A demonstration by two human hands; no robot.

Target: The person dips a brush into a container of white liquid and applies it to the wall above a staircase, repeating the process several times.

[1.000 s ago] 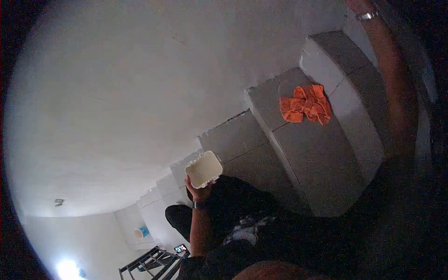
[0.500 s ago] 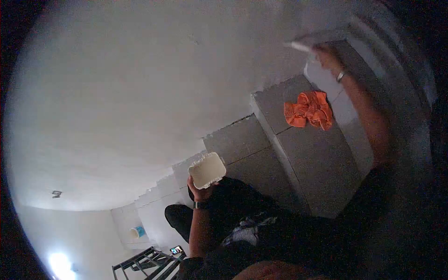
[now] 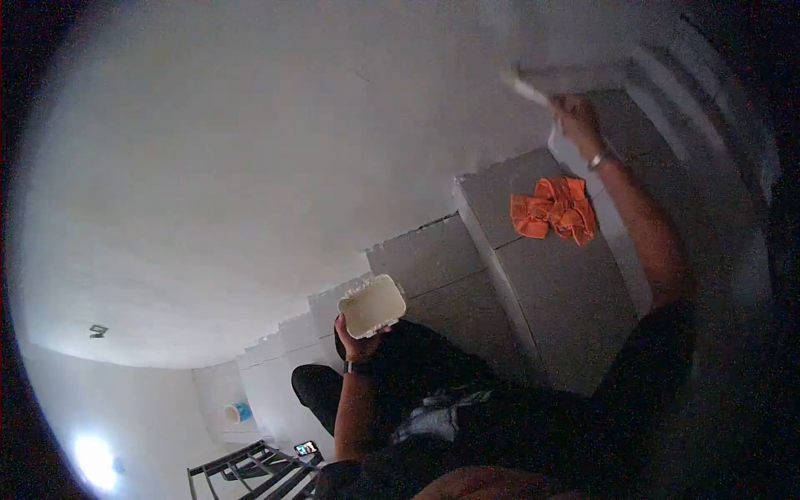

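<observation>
Head view: the grip of the right hand (image 3: 575, 110) is closed around a flat blade (image 3: 527, 83), whose pale edge is laid against the white wall (image 3: 250, 167) just above the upper step; blur there means the exact hold of the fingers cannot be told. The grip of the left hand (image 3: 360, 340) is closed under a shallow tray of white paste (image 3: 372, 305), which is held up roughly level, close to the wall and well apart from the blade. Paste could be dropped onto the grey steps (image 3: 550, 283) if the blade is tilted or pulled off the wall too fast, and the tray could be tipped, since it is carried from below by one hand while attention is given to the other. An orange cloth (image 3: 554, 208) lies crumpled on a tread just below the right forearm and could be trodden on or slid upon. Footing is judged the larger risk: both hands are occupied, so nothing is held for balance. Hard edges are formed by the step noses running to the wall, and the stair falls away toward a small blue-and-white bucket (image 3: 236, 412) and a metal frame (image 3: 250, 467) well below. Open room is left along the wall between the two hands; to the right the view is dark and little can be made out.
</observation>
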